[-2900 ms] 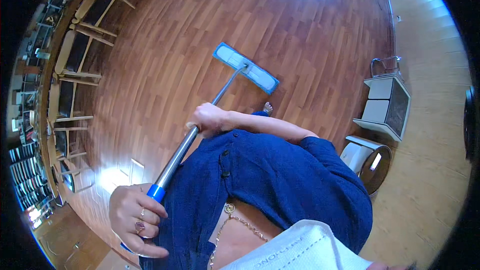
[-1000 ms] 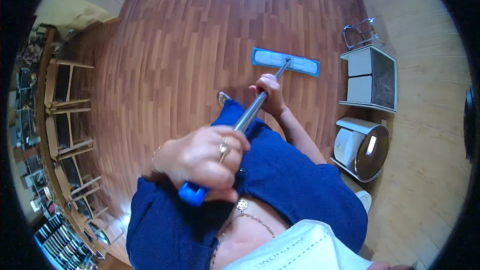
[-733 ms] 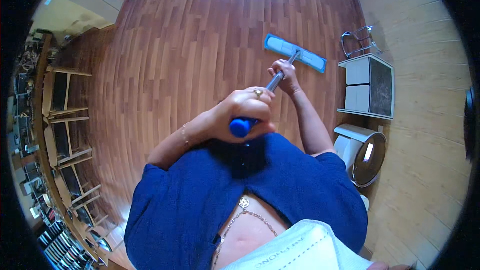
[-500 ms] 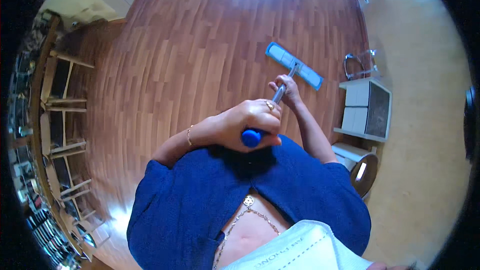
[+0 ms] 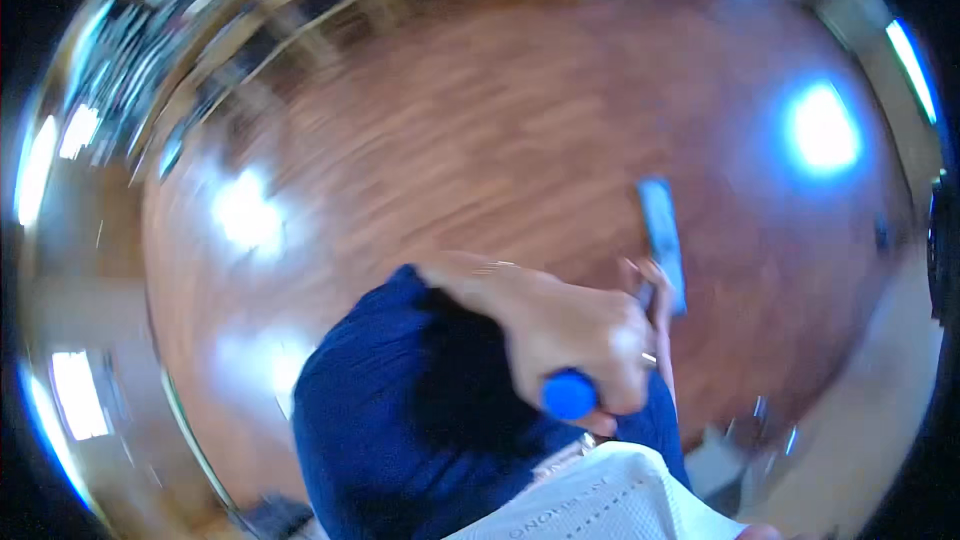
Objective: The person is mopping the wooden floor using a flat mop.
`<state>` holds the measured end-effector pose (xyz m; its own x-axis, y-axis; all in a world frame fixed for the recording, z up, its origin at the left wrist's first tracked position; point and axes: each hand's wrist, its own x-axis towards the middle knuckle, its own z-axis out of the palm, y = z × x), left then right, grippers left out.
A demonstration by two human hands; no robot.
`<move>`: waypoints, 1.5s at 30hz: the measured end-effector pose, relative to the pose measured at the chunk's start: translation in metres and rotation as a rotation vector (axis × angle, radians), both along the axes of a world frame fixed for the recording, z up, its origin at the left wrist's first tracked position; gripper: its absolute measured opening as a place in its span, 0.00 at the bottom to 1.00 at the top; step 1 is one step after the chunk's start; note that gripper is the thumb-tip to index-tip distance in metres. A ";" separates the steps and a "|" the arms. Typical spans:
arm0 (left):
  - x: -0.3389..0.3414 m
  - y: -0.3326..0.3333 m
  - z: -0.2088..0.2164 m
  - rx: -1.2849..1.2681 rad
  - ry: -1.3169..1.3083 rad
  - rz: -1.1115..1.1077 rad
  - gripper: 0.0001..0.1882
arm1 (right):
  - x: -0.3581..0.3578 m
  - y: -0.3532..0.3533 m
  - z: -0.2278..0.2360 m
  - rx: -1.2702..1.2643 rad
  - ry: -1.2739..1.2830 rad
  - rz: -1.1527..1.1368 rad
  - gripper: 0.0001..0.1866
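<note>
A flat mop (image 5: 661,230) with a pale blue, long rectangular head lies on the wooden floor, right of the middle. Its handle points up towards me and ends in a round blue cap (image 5: 569,395). My left hand (image 5: 580,335) is closed around the top of the handle, just behind that cap, and a ring shows on one finger. Lower on the shaft, near the mop head, my right hand (image 5: 655,290) grips it; motion blur and the left hand hide part of it. Most of the shaft is hidden behind my left hand.
Reddish-brown plank floor (image 5: 480,150) spreads around me, with bright light reflections. A row of wooden chairs (image 5: 330,15) stands along a long counter at the upper left. A pale wall (image 5: 860,370) bounds the right side. Blurred furniture (image 5: 720,465) sits at the lower right.
My view has turned sharply to the right, so the counter and chairs now lie at the upper left. Both hands keep their hold, and the mop head appears lower and more upright in the picture.
</note>
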<state>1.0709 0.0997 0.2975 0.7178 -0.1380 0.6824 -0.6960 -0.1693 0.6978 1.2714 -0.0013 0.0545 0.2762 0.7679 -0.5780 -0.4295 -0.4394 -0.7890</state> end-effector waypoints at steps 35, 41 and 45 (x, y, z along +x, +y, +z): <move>0.151 0.029 -0.222 -0.478 0.146 0.960 0.10 | 0.187 0.162 -0.131 -0.042 0.941 0.403 0.05; 0.151 0.035 -0.225 -0.277 0.140 0.951 0.10 | 0.175 0.144 -0.112 0.046 0.680 0.501 0.05; 0.144 0.034 -0.229 -0.261 0.118 0.973 0.12 | 0.163 0.138 -0.098 0.093 0.478 0.591 0.05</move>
